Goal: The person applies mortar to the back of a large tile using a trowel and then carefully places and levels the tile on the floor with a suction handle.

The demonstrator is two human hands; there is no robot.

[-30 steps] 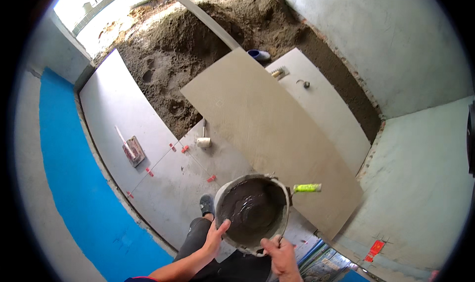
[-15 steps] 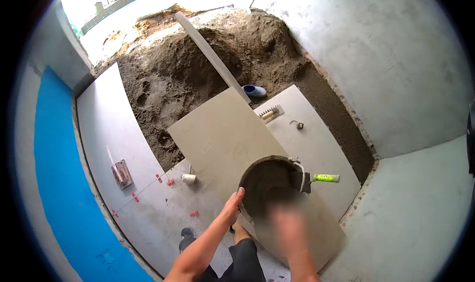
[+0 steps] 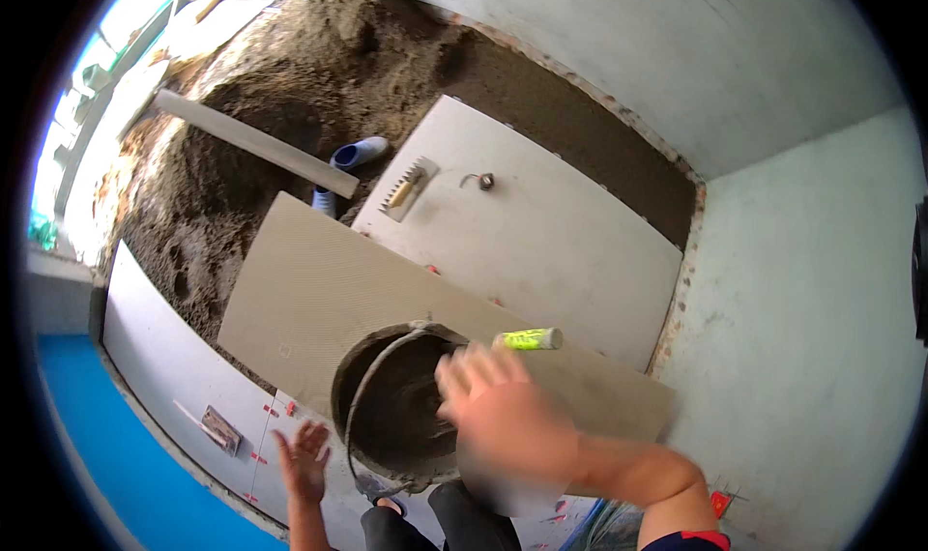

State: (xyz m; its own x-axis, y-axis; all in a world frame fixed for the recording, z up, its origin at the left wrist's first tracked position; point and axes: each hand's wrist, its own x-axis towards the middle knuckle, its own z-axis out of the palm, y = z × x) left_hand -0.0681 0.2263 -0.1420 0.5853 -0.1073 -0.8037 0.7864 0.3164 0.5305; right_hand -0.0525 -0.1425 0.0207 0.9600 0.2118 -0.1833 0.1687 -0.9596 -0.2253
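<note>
A round bucket of wet grey mortar stands on or against the long beige tile, whose face is combed in fine ridges. The bucket's wire handle slants across the left part of its opening. My left hand is just left of the bucket, open, fingers spread and apart from it. Over the bucket's right rim reaches my right hand, slightly blurred, fingers stretched out and empty. Near its fingertips is the yellow-green grip of a hand tool; the tool's other end is hidden.
A notched trowel and a small round hooked object lie on the pale tile. Beyond are a long straight bar, blue-white shoes and heaped sand. A float rests on the left tile.
The view has turned rightward. My left hand has let go of the bucket rim and moved aside. My right hand has risen from over the bucket's inside toward the yellow-green grip.
</note>
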